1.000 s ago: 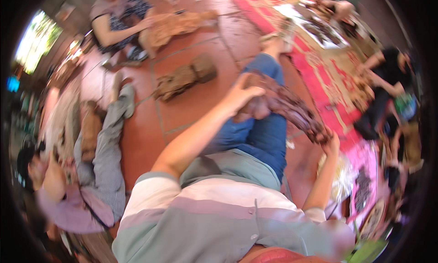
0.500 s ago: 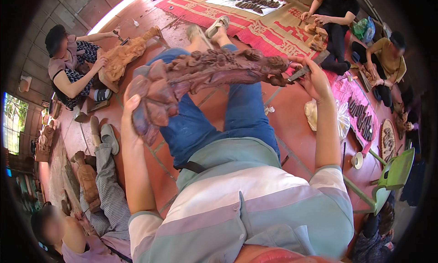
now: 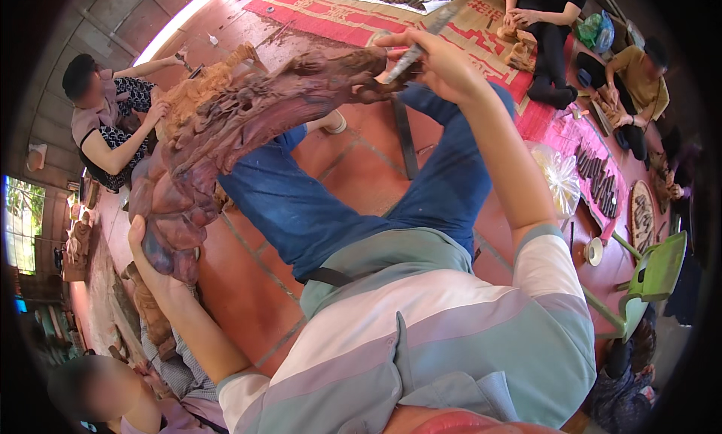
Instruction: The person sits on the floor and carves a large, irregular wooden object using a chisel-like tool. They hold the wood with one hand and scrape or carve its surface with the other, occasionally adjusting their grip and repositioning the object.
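Note:
A long reddish-brown wood carving [image 3: 278,95], with petal-like shapes at its lower left end, is held tilted above my legs. My left hand [image 3: 156,257] is closed around the underside of the petalled end, its thumb along the edge. At the narrow far end is my right hand [image 3: 440,65], fingers curled on a flat grey metal tool [image 3: 410,62] that looks like a file. The tool's near end lies against or just beside the carving's tip. Whether the right fingers also grip the wood is hidden.
Behind the carving, at left, a person [image 3: 113,125] works on a lighter wood carving [image 3: 199,92]. Another person sits lower left. Two people work at upper right beside a red patterned mat [image 3: 301,16]. A dark bar [image 3: 404,137] lies between my legs; a green chair [image 3: 654,272] stands right.
The carving has swung left, its petalled end lower and its narrow end farther away. Both hands moved with it, the grey tool still in my right. My knees have bent and spread apart.

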The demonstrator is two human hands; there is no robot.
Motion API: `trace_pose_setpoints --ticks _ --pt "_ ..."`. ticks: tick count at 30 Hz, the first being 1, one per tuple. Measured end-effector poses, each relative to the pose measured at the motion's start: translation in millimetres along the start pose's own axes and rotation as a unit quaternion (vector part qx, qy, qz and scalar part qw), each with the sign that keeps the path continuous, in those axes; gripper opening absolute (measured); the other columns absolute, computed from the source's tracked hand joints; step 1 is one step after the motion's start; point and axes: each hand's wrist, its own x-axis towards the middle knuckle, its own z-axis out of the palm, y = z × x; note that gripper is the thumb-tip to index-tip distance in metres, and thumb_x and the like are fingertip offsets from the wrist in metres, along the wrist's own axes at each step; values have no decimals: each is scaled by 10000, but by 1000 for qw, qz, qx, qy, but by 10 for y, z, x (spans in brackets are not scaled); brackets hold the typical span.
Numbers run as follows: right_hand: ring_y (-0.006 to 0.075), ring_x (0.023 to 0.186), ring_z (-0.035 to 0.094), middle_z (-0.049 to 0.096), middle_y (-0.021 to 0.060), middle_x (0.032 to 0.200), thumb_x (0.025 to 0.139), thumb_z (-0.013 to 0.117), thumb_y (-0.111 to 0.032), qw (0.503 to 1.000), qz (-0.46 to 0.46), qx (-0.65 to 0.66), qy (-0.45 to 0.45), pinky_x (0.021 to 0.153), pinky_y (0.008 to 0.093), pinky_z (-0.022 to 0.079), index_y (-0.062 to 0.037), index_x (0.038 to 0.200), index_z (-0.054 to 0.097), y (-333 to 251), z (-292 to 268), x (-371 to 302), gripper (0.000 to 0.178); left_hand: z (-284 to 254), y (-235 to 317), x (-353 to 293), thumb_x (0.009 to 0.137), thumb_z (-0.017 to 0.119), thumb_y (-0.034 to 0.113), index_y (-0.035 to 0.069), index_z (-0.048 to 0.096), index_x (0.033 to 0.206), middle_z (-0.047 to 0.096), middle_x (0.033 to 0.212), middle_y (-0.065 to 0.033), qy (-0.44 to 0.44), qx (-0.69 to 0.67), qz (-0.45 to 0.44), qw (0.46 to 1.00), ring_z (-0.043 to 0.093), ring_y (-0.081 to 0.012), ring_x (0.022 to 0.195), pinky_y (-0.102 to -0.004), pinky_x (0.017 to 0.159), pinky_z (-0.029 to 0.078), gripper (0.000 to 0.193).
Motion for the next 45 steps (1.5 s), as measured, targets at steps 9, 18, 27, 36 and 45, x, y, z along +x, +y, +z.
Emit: trace_pose_setpoints --ticks 9,18,27,36,45 --pt "149 707 609 636 93 938 977 269 -265 997 51 22 56 681 313 536 -20 1087 641 498 68 187 458 74 48 -11 825 624 308 -13 472 1269 571 1177 -144 41 23 -57 997 580 -266 1044 -390 896 475 568" --pt "146 698 595 635 103 882 966 278 -262 994 71 43 74 632 321 544 -18 1078 642 625 9 133 453 95 2 40 826 619 315 -6 461 1263 597 1095 -156 20 98 -6 995 623 -271 924 -386 798 522 565" --pt "232 592 629 652 138 788 893 428 -242 982 99 146 71 579 349 523 7 1022 644 1509 -338 809 354 287 -107 519 864 571 361 37 425 1322 580 1021 -134 -35 253 -17 967 601 -213 788 -273 632 504 579" --pt "164 718 511 624 62 829 955 281 -319 963 142 109 203 682 301 442 -45 922 682 3144 2 1154 487 47 -667 930 875 567 281 106 316 1415 398 1374 -117 27 347 -51 936 395 -274 1252 -384 1032 332 621" --pt "147 614 532 604 76 761 970 305 -297 951 208 117 197 589 288 444 -22 932 661 3163 -88 1111 451 137 -760 1063 878 548 281 90 315 1418 387 1380 -119 36 352 -94 931 400 -273 1247 -382 1026 334 618"
